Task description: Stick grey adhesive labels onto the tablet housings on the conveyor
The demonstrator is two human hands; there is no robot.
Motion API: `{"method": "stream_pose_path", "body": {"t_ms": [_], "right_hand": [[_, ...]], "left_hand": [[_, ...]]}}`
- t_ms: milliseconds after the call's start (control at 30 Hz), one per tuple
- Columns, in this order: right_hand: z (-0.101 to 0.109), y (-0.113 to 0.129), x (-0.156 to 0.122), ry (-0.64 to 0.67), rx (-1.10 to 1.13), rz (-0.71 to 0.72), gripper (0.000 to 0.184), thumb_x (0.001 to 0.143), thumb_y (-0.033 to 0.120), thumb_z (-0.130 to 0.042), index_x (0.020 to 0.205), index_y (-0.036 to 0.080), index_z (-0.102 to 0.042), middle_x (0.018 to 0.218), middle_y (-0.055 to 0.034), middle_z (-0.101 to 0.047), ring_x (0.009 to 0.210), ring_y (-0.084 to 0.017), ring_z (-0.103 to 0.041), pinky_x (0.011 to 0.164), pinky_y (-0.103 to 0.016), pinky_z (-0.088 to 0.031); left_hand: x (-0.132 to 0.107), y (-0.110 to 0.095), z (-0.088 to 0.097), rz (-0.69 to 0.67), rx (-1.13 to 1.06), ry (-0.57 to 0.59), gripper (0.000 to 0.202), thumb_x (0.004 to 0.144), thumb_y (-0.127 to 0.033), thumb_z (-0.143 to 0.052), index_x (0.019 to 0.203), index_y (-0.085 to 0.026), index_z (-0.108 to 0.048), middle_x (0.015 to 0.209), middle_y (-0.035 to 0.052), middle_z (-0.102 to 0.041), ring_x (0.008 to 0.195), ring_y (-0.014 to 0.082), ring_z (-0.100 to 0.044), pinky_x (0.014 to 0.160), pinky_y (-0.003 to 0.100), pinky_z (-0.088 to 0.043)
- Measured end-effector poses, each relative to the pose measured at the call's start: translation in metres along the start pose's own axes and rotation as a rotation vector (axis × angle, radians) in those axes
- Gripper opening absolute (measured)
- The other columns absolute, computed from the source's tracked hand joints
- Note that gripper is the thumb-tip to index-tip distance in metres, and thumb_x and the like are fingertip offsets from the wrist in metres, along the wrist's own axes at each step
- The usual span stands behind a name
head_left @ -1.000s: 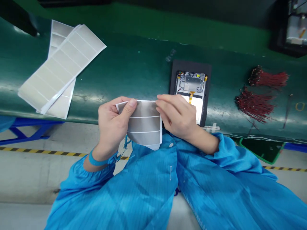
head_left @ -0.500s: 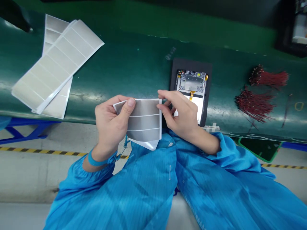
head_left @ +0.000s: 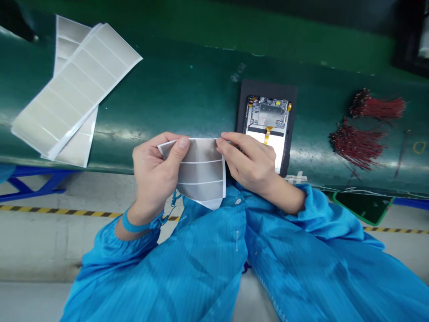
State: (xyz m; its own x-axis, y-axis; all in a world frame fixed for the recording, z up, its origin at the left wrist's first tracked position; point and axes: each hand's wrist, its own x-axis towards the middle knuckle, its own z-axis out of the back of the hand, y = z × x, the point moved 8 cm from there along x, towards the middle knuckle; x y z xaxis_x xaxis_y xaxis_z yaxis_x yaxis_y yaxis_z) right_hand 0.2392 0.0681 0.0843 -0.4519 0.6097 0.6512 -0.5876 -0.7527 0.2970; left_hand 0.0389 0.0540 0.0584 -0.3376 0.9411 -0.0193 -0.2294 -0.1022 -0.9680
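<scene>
My left hand [head_left: 157, 167] pinches the left side of a sticker sheet [head_left: 203, 172], thumb on its front face. The sheet has silver-grey rectangular labels parted by white lines, and its lower end bends away to a point. At the sheet's upper right corner, my right hand [head_left: 251, 158] has its thumb and forefinger closed on the edge. Whether a label is lifting there is too small to tell. Just beyond my right hand lies an opened tablet-like device [head_left: 270, 114] with a circuit board and a yellow ribbon cable, partly covered by that hand.
More sticker sheets [head_left: 77, 85] lie crossed in a stack on the green bench at the left. Under the device is a black foam pad [head_left: 246, 89]. Two bundles of red wires [head_left: 358, 145] rest at the right. A dark object [head_left: 410, 44] stands at the far right corner.
My right thumb and forefinger have moved slightly left and closed on the sheet's upper right corner. My left hand has stayed in place on the sheet. The view has shifted a little.
</scene>
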Motion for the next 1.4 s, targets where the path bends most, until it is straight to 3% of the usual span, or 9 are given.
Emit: {"method": "stream_pose_path", "body": {"t_ms": [200,467,633,733,833,900,1067,1300,1400], "right_hand": [[-0.005,-0.015,0.009,0.091,0.264,-0.215,0.015,0.107,0.022,-0.056,0.101,0.02,-0.069,0.114,-0.0092,-0.071,0.1,-0.02,-0.069,0.081,-0.037,-0.059],[0.004,0.001,0.015,-0.032,0.332,-0.051,0.009,0.105,0.018,-0.053,0.103,0.023,-0.059,0.11,-0.0068,-0.063,0.098,-0.022,-0.06,0.088,-0.044,-0.051],[0.006,-0.008,0.028,0.001,0.541,-0.266,0.011,0.108,0.025,-0.052,0.099,0.023,-0.057,0.113,-0.0088,-0.061,0.11,-0.024,-0.062,0.091,-0.043,-0.055],[0.005,-0.018,0.036,0.029,0.603,-0.38,0.016,0.111,0.03,-0.051,0.097,0.024,-0.056,0.109,-0.0078,-0.061,0.109,-0.023,-0.063,0.085,-0.039,-0.057],[0.002,-0.025,0.039,0.086,0.589,-0.44,0.024,0.113,0.041,-0.047,0.099,0.024,-0.056,0.103,-0.0058,-0.061,0.099,-0.02,-0.063,0.082,-0.038,-0.058],[0.0,-0.028,0.036,0.102,0.587,-0.463,0.028,0.113,0.046,-0.046,0.101,0.024,-0.057,0.099,-0.0046,-0.06,0.094,-0.019,-0.062,0.083,-0.038,-0.059],[0.0,-0.025,0.027,0.135,0.579,-0.473,0.025,0.113,0.044,-0.047,0.098,0.025,-0.055,0.096,-0.0029,-0.06,0.088,-0.018,-0.061,0.079,-0.035,-0.057],[0.072,-0.057,0.007,-0.237,0.36,-0.477,0.012,0.107,0.019,-0.052,0.096,0.025,-0.053,0.092,-0.0006,-0.056,0.083,-0.014,-0.06,0.076,-0.032,-0.049],[0.071,-0.084,-0.029,0.006,0.452,-0.808,0.018,0.103,0.03,-0.066,0.09,0.024,-0.055,0.076,0.0037,-0.057,0.062,-0.01,-0.053,0.058,-0.027,-0.041]], "left_hand": [[-0.001,0.002,0.0,0.022,0.056,0.02,0.024,0.095,-0.043,-0.081,0.084,-0.022,-0.08,0.07,-0.0005,-0.067,0.059,0.0105,-0.054,0.048,0.024,-0.035],[0.012,0.017,-0.011,0.071,0.087,0.131,0.03,0.095,-0.047,-0.077,0.083,-0.02,-0.076,0.07,0.0008,-0.066,0.059,0.0121,-0.054,0.049,0.025,-0.034],[0.035,0.038,-0.007,0.052,0.154,0.174,0.036,0.098,-0.054,-0.072,0.09,-0.018,-0.076,0.072,-0.0008,-0.066,0.059,0.0106,-0.052,0.052,0.027,-0.036],[0.069,0.051,0.018,-0.093,0.421,0.116,0.047,0.099,-0.062,-0.069,0.104,-0.016,-0.076,0.085,-0.0008,-0.07,0.074,0.0127,-0.06,0.069,0.032,-0.048],[0.083,0.028,0.036,-0.412,0.682,-0.032,0.076,0.087,-0.071,-0.08,0.138,-0.017,-0.066,0.131,0.0037,-0.068,0.124,0.0269,-0.061,0.11,0.048,-0.047],[0.067,0.0,0.028,-0.572,0.583,0.01,0.082,0.089,-0.072,-0.078,0.149,-0.019,-0.058,0.152,0.007,-0.056,0.145,0.0325,-0.048,0.12,0.052,-0.041],[0.01,-0.041,-0.035,-0.469,0.155,0.341,0.036,0.101,-0.057,-0.072,0.116,-0.024,-0.07,0.142,0.0093,-0.064,0.135,0.0298,-0.061,0.109,0.049,-0.055],[-0.028,-0.023,-0.064,-0.364,0.056,0.289,0.011,0.1,-0.023,-0.072,0.091,-0.022,-0.066,0.102,0.0039,-0.073,0.097,0.021,-0.071,0.089,0.041,-0.06],[-0.051,-0.015,-0.068,-0.491,0.04,0.292,0.01,0.096,-0.016,-0.07,0.105,-0.021,-0.069,0.109,0.0068,-0.074,0.099,0.0225,-0.072,0.086,0.039,-0.061]]}}
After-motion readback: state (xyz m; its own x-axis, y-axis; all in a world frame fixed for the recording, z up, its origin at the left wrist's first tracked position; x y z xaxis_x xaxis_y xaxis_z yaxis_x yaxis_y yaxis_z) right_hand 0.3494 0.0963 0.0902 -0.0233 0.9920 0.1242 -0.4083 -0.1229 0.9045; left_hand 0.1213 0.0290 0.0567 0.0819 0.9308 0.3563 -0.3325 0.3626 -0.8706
